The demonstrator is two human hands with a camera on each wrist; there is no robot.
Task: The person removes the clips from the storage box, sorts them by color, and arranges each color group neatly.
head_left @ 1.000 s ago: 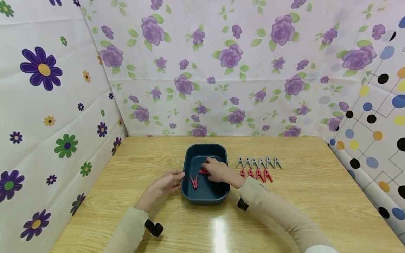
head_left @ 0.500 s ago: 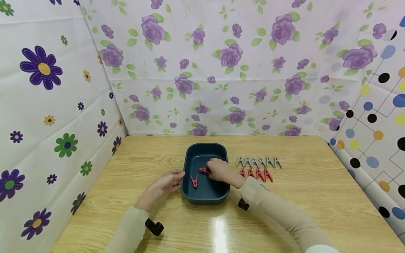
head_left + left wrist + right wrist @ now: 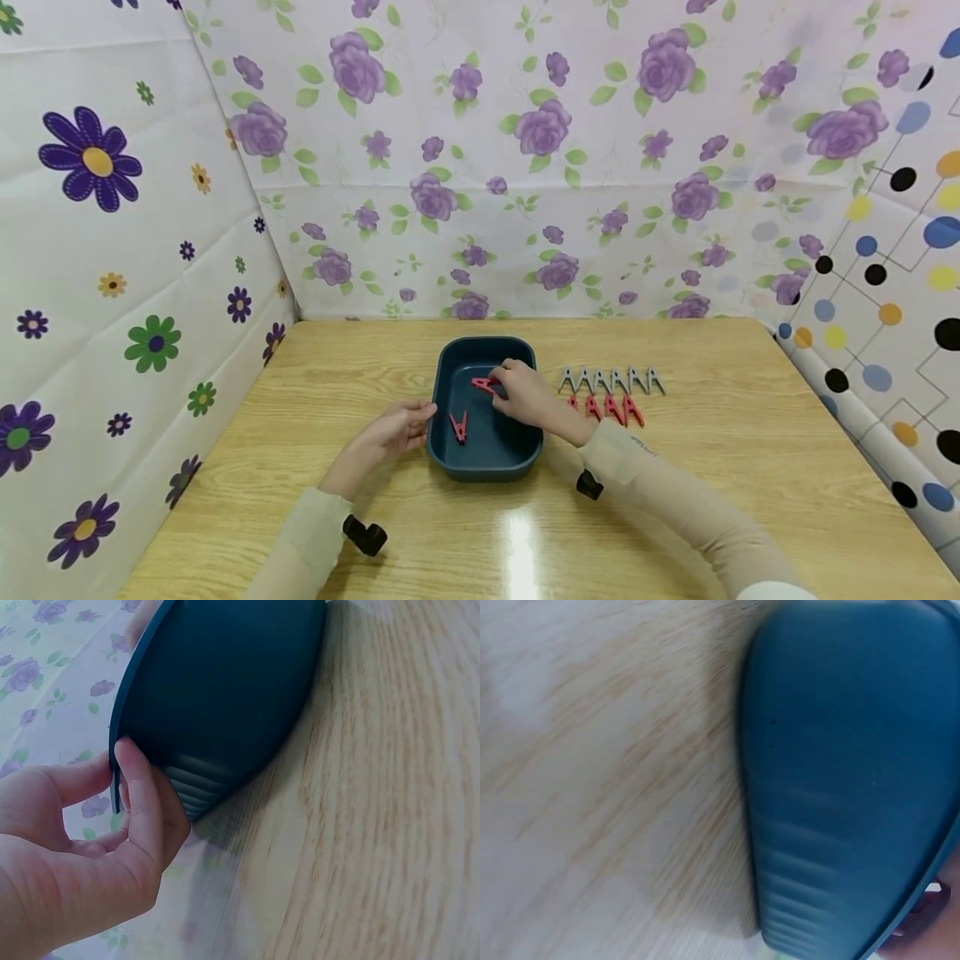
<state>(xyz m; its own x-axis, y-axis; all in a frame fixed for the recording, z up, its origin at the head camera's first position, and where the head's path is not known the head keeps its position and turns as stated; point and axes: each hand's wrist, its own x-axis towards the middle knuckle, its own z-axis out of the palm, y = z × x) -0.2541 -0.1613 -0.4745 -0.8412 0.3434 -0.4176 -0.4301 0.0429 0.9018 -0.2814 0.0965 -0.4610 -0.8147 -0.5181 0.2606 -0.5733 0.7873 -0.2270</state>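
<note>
A dark blue plastic bin (image 3: pixel 486 476) stands on the wooden table. My left hand (image 3: pixel 390 430) pinches its left rim between thumb and fingers, which the left wrist view shows close up. Over the inside of the bin, my right hand (image 3: pixel 529 397) holds a red clothespin (image 3: pixel 483 383) by one end with its fingertips. A second red clothespin (image 3: pixel 459 428) lies on the bin floor at the left. In the right wrist view the bin's outer wall (image 3: pixel 840 765) hides most of the right hand.
To the right of the bin, several grey clothespins (image 3: pixel 616 381) stand in a row. Several red clothespins (image 3: pixel 612 410) form a row in front of them, one partly behind the right arm. Patterned cloth (image 3: pixel 480 208) hangs around the table (image 3: pixel 720 467).
My right hand has moved toward the far side of the bin with the red clothespin, which now shows more plainly. The left hand stays at the rim, and the other clothespin has not moved.
</note>
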